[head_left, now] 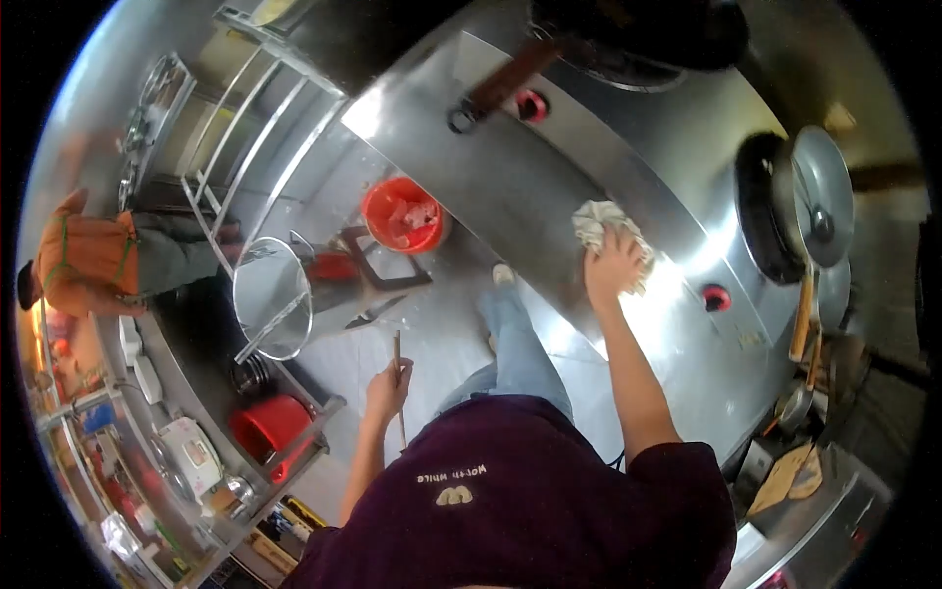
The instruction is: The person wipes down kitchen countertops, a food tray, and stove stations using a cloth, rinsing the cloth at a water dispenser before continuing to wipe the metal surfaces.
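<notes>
At the left, the other person [93,255] stands well apart from both hands. Next comes the left hand [387,393], closed around a thin stick [401,429], with the red bucket [439,236] beyond it. To the right of these, the cloth [592,222] lies on the steel counter [471,162], its longer side roughly along the front edge. The right hand [616,265] is the nearer one: it rests on the cloth, palm down, but I cannot tell if the fingers grip it. The two hands are well apart.

"Worth While" lettering [451,475] printed upside down on a dark purple shirt [559,491]
</notes>
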Action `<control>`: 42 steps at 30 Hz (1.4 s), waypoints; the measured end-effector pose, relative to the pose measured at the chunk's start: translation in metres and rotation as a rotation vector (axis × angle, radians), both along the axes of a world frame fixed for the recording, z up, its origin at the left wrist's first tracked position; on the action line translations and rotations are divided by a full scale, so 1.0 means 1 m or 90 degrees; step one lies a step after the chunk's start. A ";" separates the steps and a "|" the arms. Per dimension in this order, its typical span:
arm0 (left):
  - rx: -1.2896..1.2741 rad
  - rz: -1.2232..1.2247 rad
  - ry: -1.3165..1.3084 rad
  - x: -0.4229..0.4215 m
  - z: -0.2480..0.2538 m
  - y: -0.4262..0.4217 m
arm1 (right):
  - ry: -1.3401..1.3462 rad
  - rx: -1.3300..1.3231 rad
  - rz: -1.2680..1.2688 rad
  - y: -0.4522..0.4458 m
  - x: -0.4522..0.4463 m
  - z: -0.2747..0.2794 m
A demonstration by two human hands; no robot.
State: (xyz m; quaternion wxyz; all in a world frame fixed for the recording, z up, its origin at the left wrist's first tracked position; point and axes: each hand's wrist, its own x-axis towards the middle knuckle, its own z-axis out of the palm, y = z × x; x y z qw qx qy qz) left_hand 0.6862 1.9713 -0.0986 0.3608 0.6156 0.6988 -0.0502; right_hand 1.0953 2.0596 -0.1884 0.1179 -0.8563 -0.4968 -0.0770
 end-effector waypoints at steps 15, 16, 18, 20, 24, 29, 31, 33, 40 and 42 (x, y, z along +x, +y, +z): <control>-0.088 0.326 0.013 -0.046 -0.001 0.031 | 0.095 0.022 0.290 0.366 -0.206 -0.002; -0.098 0.344 -0.002 -0.045 -0.001 0.030 | 0.106 0.013 0.314 0.382 -0.216 -0.004; -0.114 0.329 -0.003 -0.048 0.000 0.033 | 0.126 -0.003 0.340 0.406 -0.244 -0.004; -0.136 0.279 -0.019 -0.050 0.003 0.053 | 0.175 0.104 0.430 0.405 -0.262 -0.006; -0.111 0.137 -0.019 -0.060 0.012 0.104 | 0.133 0.025 0.585 0.348 -0.273 -0.021; -0.049 0.036 0.008 -0.076 0.026 0.165 | 0.214 0.053 0.614 0.206 -0.211 -0.009; 0.015 -0.049 -0.009 -0.083 0.016 0.176 | 0.204 0.017 0.516 0.155 -0.163 -0.003; 0.030 -0.146 0.003 -0.091 -0.004 0.188 | 0.234 0.069 0.328 0.104 -0.113 0.014; 0.079 -0.240 -0.117 -0.039 -0.008 0.220 | -0.034 0.192 -0.105 0.061 0.047 0.146; 0.115 -0.286 -0.100 -0.020 -0.007 0.222 | -0.070 0.186 -0.155 0.068 0.069 0.147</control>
